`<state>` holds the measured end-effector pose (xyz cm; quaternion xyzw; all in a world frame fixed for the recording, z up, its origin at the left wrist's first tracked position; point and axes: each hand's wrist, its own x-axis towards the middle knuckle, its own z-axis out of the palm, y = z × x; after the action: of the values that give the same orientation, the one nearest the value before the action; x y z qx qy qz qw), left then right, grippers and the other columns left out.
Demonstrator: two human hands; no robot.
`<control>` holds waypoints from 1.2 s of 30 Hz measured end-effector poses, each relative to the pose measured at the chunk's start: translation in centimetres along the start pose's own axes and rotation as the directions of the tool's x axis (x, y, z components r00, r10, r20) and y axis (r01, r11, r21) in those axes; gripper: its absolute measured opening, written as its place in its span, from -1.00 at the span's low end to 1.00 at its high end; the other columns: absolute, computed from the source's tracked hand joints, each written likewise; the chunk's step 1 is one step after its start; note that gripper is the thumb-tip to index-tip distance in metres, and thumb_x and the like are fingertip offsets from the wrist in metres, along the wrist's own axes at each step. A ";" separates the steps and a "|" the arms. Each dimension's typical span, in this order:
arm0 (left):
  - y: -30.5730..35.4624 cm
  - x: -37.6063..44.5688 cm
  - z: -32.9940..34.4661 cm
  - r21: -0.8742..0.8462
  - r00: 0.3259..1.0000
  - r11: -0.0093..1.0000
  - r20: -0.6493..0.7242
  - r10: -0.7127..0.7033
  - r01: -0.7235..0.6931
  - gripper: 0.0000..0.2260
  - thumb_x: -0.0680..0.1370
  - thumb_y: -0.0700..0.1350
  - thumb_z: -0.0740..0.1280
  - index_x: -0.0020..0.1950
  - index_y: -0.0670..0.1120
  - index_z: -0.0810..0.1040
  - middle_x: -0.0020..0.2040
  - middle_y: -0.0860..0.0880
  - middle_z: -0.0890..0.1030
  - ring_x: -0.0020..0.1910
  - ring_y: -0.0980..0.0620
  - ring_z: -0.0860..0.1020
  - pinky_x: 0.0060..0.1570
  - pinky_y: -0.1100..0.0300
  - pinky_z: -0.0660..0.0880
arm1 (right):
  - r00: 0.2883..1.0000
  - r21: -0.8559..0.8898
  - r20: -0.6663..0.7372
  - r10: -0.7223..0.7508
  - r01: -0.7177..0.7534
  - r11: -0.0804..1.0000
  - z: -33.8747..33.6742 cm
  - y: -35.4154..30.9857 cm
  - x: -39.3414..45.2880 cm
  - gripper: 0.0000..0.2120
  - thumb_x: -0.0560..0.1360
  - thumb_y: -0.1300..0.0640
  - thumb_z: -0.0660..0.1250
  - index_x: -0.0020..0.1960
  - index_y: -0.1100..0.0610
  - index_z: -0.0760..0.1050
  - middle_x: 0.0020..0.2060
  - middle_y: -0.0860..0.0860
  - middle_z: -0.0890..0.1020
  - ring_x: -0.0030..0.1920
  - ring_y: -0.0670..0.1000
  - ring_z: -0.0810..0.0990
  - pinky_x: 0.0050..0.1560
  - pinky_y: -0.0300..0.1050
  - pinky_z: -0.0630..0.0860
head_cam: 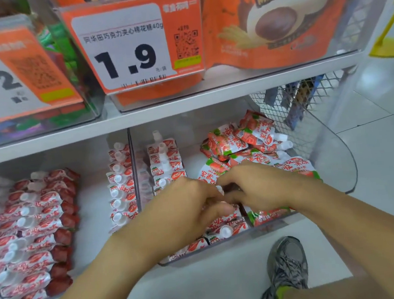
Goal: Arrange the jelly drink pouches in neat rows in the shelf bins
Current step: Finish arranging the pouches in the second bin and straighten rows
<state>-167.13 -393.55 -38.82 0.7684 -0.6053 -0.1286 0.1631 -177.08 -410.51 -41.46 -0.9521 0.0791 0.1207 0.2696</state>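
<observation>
Pouches of strawberry jelly drink (226,142) lie jumbled at the right of the clear bin (335,161) on the lower shelf, while 1 upright row (166,164) already stands along the bin's left wall. We have both hands over the front of this bin: our left hand (187,209) is curled, thumb forward, over pouches near the front edge, and our right hand (263,186) is bent down onto the pile, fingertips meeting the left's. Each seems to pinch a pouch, though the fingers hide exactly what they hold. The neighbouring bin (89,206) to the left holds 2 tidy rows. We judge the risk to be the standing row: a nudge from the left wrist could topple it, and the loose heap behind could slide forward if we pull from underneath it.
</observation>
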 end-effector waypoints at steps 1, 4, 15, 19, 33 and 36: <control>-0.2 -0.3 -0.9 -0.001 0.999 1.000 -0.052 -0.014 0.014 -0.68 0.53 0.26 0.24 0.05 0.09 0.63 -0.11 0.14 0.67 -0.14 0.19 0.59 -0.11 0.23 0.52 | 1.000 0.010 0.026 -0.005 0.005 1.000 -0.1 0.1 0.2 -0.80 0.57 0.09 0.33 -0.23 -0.02 0.49 -0.40 -0.05 0.52 -0.34 -0.04 0.51 -0.33 -0.03 0.43; -2.0 -1.7 -2.2 0.107 0.980 0.993 -0.199 -0.018 0.040 -0.57 0.51 0.31 0.16 0.12 0.06 0.61 0.08 0.12 0.62 0.11 0.14 0.54 0.12 0.16 0.50 | 0.994 0.054 0.106 -0.039 0.034 0.998 -0.3 0.3 0.7 -0.87 0.61 0.13 0.29 -0.02 0.00 0.61 -0.28 -0.02 0.62 -0.30 -0.05 0.58 -0.25 -0.02 0.52; -3.9 -4.4 1.1 -0.182 0.832 0.937 -0.430 -0.350 0.299 -0.46 0.38 -0.14 0.22 0.38 -0.06 0.35 0.51 0.00 0.16 0.47 0.03 0.23 0.25 0.50 0.11 | 0.939 0.006 -0.342 -0.027 0.031 1.000 -2.4 0.0 4.3 -0.73 0.57 0.16 0.34 0.24 -0.03 0.58 0.02 -0.10 0.70 -0.09 -0.21 0.63 0.07 -0.21 0.57; -4.8 -5.4 0.6 -0.195 0.881 0.950 -0.365 -0.302 0.245 -0.42 0.38 -0.10 0.20 0.42 -0.07 0.29 0.55 0.03 0.10 0.47 0.07 0.20 0.22 0.64 0.01 | 0.997 -0.387 0.059 0.047 -0.021 0.922 -0.7 0.0 7.0 -0.46 0.50 0.20 0.39 0.44 -0.03 0.39 0.36 0.02 0.50 0.32 0.08 0.47 0.32 0.08 0.45; -5.2 -6.1 1.2 -0.137 0.901 0.975 -0.377 -0.213 0.173 -0.52 0.56 -0.11 0.20 0.47 -0.07 0.21 0.59 0.04 -0.07 0.56 0.07 0.03 0.38 0.45 0.01 | 0.954 -0.324 -0.296 -0.055 -0.046 0.945 -3.0 -0.3 5.6 -0.71 0.36 -0.05 0.56 -0.01 -0.07 0.54 -0.05 -0.12 0.46 -0.07 -0.02 0.52 -0.11 -0.11 0.44; -5.1 -6.1 1.2 -0.128 0.900 0.977 -0.384 -0.207 0.170 -0.55 0.56 -0.08 0.19 0.45 -0.05 0.23 0.59 0.04 -0.07 0.56 0.07 0.05 0.37 0.36 0.07 | 0.972 -0.163 -0.232 0.033 -0.073 0.984 -2.6 0.4 4.4 -0.68 0.39 -0.08 0.54 0.02 -0.10 0.47 -0.07 -0.17 0.53 -0.07 -0.08 0.54 -0.06 -0.10 0.48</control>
<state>-164.50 -386.62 -41.98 0.8251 -0.4763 -0.0134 0.3037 -172.48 -412.57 -40.69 -0.9768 0.1244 0.0240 0.1729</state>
